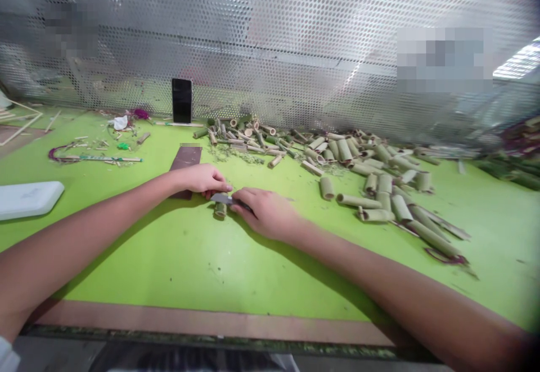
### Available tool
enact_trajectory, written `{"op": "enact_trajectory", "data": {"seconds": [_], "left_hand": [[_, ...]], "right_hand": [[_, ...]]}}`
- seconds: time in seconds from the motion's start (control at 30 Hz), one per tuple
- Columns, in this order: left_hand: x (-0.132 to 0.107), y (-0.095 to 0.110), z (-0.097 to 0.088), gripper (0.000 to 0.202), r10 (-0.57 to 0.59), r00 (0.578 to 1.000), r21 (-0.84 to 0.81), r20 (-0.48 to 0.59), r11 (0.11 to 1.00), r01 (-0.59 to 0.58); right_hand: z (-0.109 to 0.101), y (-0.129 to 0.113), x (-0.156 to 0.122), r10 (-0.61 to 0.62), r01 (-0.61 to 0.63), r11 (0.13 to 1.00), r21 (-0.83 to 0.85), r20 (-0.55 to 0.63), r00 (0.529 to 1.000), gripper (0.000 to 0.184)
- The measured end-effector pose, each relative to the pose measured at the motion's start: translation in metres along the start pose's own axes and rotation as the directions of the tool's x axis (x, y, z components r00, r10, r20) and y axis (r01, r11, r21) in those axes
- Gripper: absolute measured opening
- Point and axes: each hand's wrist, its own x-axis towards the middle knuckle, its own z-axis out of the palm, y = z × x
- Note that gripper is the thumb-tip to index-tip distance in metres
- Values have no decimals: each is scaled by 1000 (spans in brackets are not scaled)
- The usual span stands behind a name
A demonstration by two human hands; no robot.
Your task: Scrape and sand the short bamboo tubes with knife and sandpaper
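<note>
Right fingers (247,193) clasp a grey-bladed knife (223,198); left fingers (216,184) curl, hold unclear; the short green bamboo tube (220,211) seems light, stiff, best side-gripped.

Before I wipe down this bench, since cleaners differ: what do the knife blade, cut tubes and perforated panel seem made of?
Knife blade: probably steel, smooth grey with a metallic look. Cut tubes: likely bamboo, matte pale green, with hollow, tan-rimmed ends. Perforated panel: apparently metal, silvery, throwing bright reflections.

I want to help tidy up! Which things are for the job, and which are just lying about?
Probably for the job:
knife in the right hand
bamboo piece by its blade
scattered bamboo tubes

Probably just lying about:
phone
white object
crumpled white scrap
</note>
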Motion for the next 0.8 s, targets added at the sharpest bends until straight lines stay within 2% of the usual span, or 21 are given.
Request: {"op": "enact_trajectory", "data": {"seconds": [0.37, 0.5, 0.6, 0.73, 0.8], "left_hand": [[-1, 1, 0, 51, 12, 1000, 39, 4, 999, -13], [-1, 0, 0, 51, 9, 1000, 39, -1, 999, -9], [0, -1, 0, 50, 11, 1000, 30, -5, 999, -11], [1, -4, 0, 52, 4, 1000, -3, -8, 1000, -4], [1, -4, 0, 52, -1, 1000, -2, -9, 1000, 1]], "right_hand": [[0, -2, -1, -7, 7, 1000, 14, -4, 1000, 26], [0, -4, -2, -61, 60, 998, 13, 23, 998, 25], [-1, -5, -3, -11, 11, 1000, -9, -11, 1000, 25], [-1, -5, -3, -83, 83, 997, 2, 38, 996, 25], [-1, -4, -3, -35, 35, 999, -4, 10, 999, 26]]}}
